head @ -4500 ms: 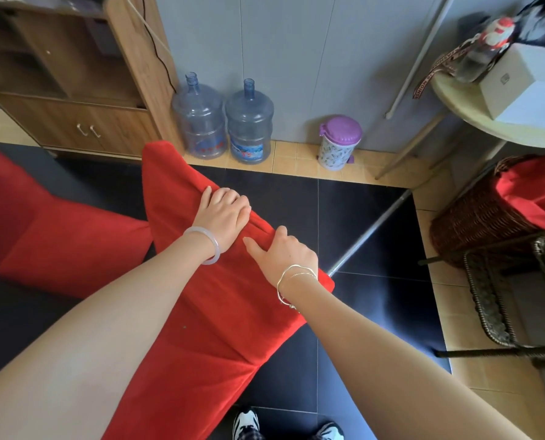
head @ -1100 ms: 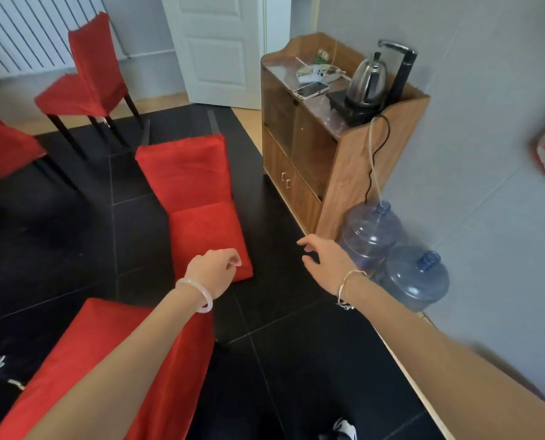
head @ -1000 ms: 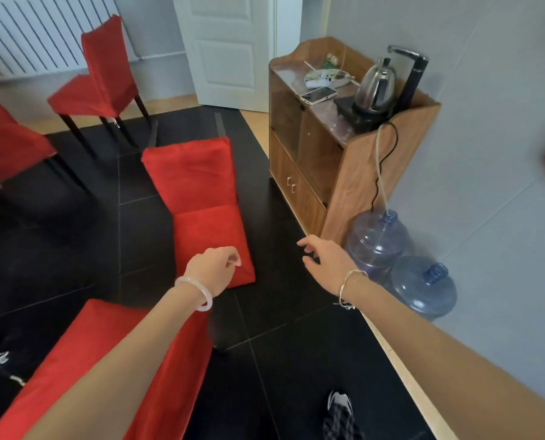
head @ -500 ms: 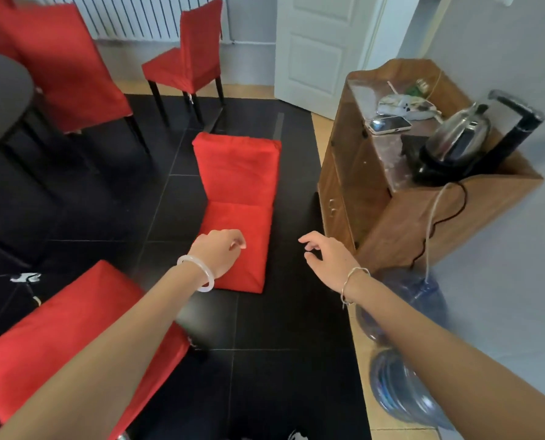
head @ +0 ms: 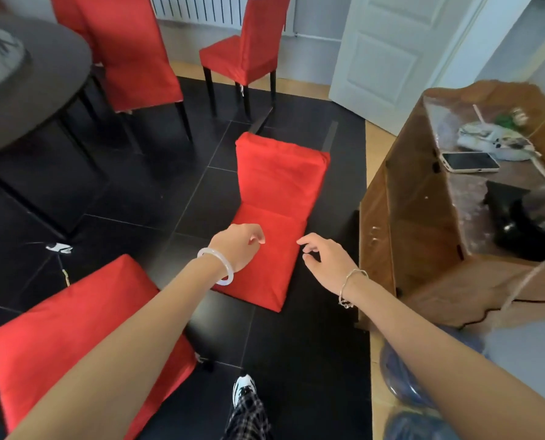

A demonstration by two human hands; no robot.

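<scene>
A red-covered chair [head: 277, 198] stands in the middle of the black tiled floor, its seat facing me and its back upright behind it. My left hand [head: 237, 246], with a pale bangle on the wrist, hovers over the seat's front left part with fingers loosely curled and nothing in it. My right hand [head: 325, 258], with a thin silver bracelet, hangs just off the seat's right edge, fingers relaxed and spread, holding nothing. Neither hand plainly touches the chair.
Another red chair seat [head: 74, 331] is close at my lower left. Two more red chairs [head: 138, 58] [head: 249, 49] stand at the back beside a dark round table [head: 26, 77]. A wooden cabinet [head: 423, 217] with a phone and kettle is at right, water bottles [head: 404, 382] below it, a white door [head: 391, 49] behind.
I let go of the red chair back I was holding and turned left. The view swung toward the middle chair, which now lies under my two empty hands.
</scene>
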